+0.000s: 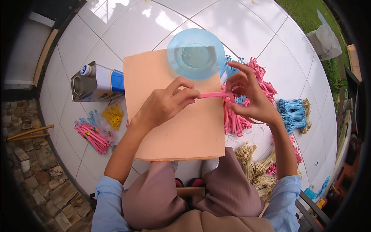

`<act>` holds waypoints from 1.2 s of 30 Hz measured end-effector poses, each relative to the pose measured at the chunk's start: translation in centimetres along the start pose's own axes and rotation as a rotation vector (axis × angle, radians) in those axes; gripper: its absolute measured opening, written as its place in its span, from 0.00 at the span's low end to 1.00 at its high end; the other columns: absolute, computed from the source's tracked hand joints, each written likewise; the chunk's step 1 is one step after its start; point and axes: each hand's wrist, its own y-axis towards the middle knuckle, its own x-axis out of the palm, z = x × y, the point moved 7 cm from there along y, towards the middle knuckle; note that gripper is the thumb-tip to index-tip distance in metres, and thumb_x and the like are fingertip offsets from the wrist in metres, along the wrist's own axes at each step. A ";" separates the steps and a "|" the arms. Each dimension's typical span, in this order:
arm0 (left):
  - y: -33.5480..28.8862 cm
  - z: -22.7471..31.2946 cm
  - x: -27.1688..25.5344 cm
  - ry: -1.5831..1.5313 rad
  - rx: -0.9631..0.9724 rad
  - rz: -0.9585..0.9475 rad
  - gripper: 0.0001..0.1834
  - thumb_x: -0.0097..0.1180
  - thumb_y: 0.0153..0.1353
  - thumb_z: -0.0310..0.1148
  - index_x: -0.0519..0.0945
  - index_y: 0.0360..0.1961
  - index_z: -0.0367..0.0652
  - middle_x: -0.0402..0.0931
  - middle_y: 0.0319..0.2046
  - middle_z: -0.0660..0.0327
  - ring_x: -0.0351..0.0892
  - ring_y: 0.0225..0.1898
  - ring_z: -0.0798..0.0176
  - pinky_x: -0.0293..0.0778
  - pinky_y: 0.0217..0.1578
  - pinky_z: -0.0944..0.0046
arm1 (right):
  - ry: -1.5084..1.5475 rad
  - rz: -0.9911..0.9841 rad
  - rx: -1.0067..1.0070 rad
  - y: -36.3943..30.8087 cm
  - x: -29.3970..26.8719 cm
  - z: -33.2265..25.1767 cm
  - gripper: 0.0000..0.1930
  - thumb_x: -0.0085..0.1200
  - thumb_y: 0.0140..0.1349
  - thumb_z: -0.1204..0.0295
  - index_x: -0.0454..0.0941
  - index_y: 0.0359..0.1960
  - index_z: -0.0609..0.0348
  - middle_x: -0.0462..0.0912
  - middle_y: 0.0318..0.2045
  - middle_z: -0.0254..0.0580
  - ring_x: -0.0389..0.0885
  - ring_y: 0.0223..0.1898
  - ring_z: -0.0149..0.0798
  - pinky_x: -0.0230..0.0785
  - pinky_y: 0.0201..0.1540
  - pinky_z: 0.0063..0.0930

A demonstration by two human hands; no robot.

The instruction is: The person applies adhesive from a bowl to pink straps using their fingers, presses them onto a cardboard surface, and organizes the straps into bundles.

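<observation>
My left hand (166, 103) pinches one end of a thin pink plastic strip (215, 94), held level above a peach-coloured board (174, 131). My right hand (247, 94) grips the strip's other end with its fingertips, just over a bundle of pink strips (234, 121) at the board's right edge. A clear blue plastic bowl (195, 53) with a little liquid sits on the board's far end, just beyond both hands.
A metal can (96, 82) lies left of the board, with yellow pieces (113, 115) and a pink bundle (92, 135) in bags nearby. Blue (293, 114), pink (264, 79) and beige bundles (255, 164) lie right. A stone border (34, 174) edges the white tiles.
</observation>
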 end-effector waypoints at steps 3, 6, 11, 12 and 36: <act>-0.4 -0.7 0.2 0.019 -0.055 0.014 0.10 0.62 0.48 0.23 0.79 0.34 0.44 0.73 0.34 0.61 0.80 0.27 0.64 0.77 0.24 0.65 | 0.103 0.094 -0.007 0.0 0.2 1.4 0.38 0.57 0.48 0.81 0.53 0.61 0.53 0.70 0.34 0.37 0.71 0.38 0.29 0.68 0.41 0.25; -0.4 -0.7 0.4 0.090 -0.032 0.000 0.11 0.62 0.47 0.23 0.80 0.34 0.44 0.74 0.33 0.62 0.79 0.25 0.65 0.75 0.23 0.66 | 0.112 0.131 -0.046 0.1 0.3 2.2 0.37 0.57 0.48 0.81 0.53 0.61 0.54 0.71 0.35 0.37 0.72 0.38 0.29 0.68 0.41 0.24; -0.6 -1.2 0.6 0.150 0.000 0.037 0.10 0.62 0.46 0.24 0.81 0.33 0.45 0.75 0.32 0.63 0.79 0.24 0.65 0.74 0.22 0.67 | 0.096 0.126 -0.009 0.2 0.6 2.6 0.37 0.58 0.48 0.81 0.53 0.60 0.54 0.72 0.37 0.39 0.73 0.39 0.31 0.69 0.42 0.26; -0.6 -1.2 0.5 0.170 0.021 0.052 0.10 0.62 0.46 0.24 0.81 0.33 0.45 0.75 0.31 0.63 0.79 0.24 0.65 0.74 0.22 0.67 | 0.086 0.132 -0.007 0.2 0.7 2.7 0.37 0.59 0.48 0.81 0.53 0.60 0.54 0.72 0.37 0.40 0.73 0.39 0.31 0.69 0.43 0.26; -0.7 -1.5 0.7 0.121 -0.021 0.057 0.10 0.61 0.46 0.23 0.82 0.32 0.45 0.75 0.31 0.62 0.79 0.24 0.65 0.74 0.23 0.66 | -0.800 0.275 -0.427 -2.4 3.4 2.7 0.29 0.62 0.45 0.76 0.73 0.53 0.47 0.70 0.41 0.40 0.73 0.44 0.44 0.67 0.56 0.44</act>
